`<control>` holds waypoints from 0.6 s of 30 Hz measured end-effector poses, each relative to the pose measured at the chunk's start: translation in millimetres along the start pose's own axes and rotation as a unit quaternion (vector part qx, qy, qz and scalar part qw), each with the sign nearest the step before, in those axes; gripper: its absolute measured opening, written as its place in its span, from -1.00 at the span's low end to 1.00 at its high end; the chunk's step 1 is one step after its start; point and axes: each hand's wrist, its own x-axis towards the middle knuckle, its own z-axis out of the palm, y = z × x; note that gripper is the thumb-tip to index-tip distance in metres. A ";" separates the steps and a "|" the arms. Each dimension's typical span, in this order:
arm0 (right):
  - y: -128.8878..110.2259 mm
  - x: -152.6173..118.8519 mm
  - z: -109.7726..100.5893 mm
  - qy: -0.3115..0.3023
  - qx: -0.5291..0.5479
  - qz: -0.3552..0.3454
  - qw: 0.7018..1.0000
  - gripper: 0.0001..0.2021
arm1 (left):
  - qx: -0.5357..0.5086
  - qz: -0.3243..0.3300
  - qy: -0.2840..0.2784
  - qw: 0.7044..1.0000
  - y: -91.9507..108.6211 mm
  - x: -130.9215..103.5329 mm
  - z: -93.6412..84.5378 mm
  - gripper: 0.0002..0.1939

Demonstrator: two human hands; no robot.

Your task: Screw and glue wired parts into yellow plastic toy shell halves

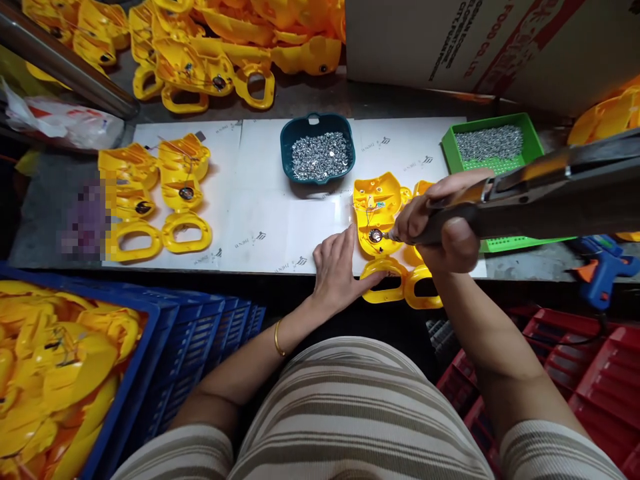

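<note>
"The hands?"
"The left hand (pixel 336 272), fingers spread, lays its thumb on the handle (pixel 383 298) of a yellow shell (pixel 384 225); the right hand (pixel 445 220) has its fingers closed round a power tool (pixel 550 193), tip at that shell."
"And the shell?"
"At the white sheet's (pixel 275 233) near edge."
"Beyond?"
"A basin (pixel 287 150) of metal bits (pixel 320 157), then heaped shells (pixel 215 50) beside a carton (pixel 420 43)."

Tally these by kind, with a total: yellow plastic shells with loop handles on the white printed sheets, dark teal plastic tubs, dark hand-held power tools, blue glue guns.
Yellow plastic shells with loop handles: 4 (one partly hidden)
Dark teal plastic tub: 1
Dark hand-held power tool: 1
Blue glue gun: 1
Total: 7
</note>
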 end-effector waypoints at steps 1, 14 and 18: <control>3.9 -0.5 0.1 -0.009 -0.005 0.003 1.000 -0.76 | 0.006 -0.006 -0.009 1.000 2.7 -0.3 -0.1 0.05; 31.2 -9.9 -4.2 -0.068 0.033 0.041 0.996 -0.74 | 0.011 -0.024 -0.046 0.999 9.0 1.6 -8.2 -0.08; 30.7 -8.9 -4.8 -0.094 0.044 0.036 0.994 -0.79 | 0.011 -0.043 -0.076 0.996 14.9 4.9 -14.3 -0.13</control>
